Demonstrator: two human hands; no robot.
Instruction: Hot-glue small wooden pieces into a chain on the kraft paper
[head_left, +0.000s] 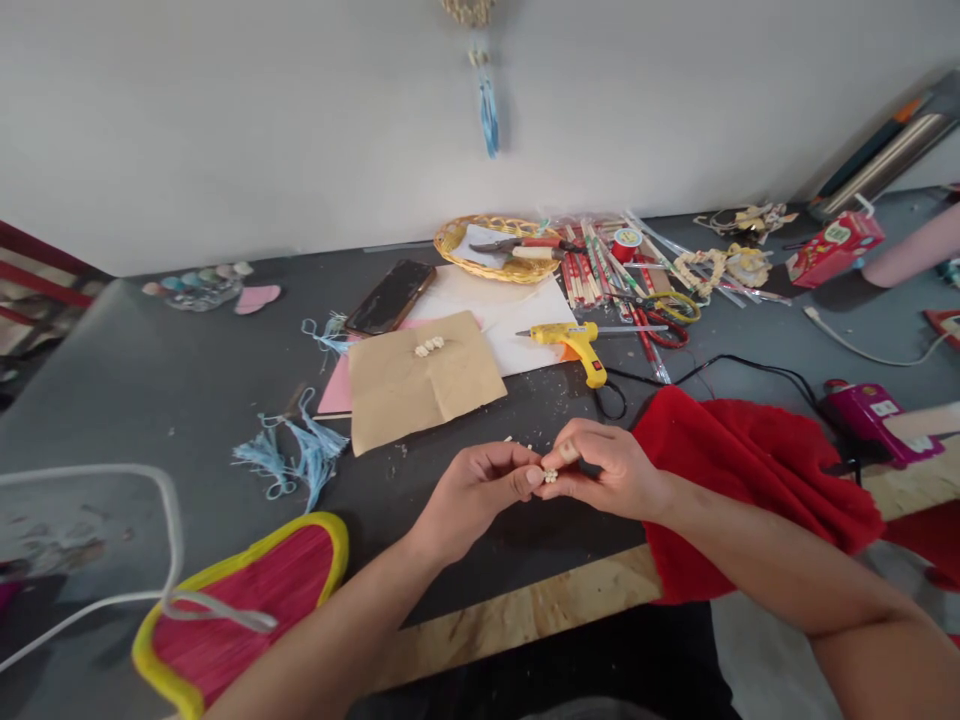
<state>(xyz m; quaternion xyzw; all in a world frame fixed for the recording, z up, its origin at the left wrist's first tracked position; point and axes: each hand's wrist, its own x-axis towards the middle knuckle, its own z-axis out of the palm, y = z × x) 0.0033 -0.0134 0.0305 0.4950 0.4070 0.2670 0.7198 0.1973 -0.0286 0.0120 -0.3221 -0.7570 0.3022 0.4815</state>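
Note:
A small cream-coloured cluster (550, 476) is pinched between the fingertips of both hands, above the dark table near its front edge. My left hand (480, 494) grips it from the left, thumb and forefinger closed. From the right, my right hand (606, 470) holds it in a pinch too. Behind them, a brown paper sheet (397, 390) carries similar cream pieces (429, 347). A yellow glue gun (574, 345) lies beyond my right hand on white paper (517, 345), nozzle pointing left.
Blue tassels (311, 460) and a phone (391, 297) lie left. A wicker basket (450, 238) with pliers, wrapped sticks (592, 265) and scissors (667, 325) stand behind. Red cloth (757, 460) lies under my right forearm. A white cable (172, 520) crosses the left. Another person's arm (915, 248) shows right.

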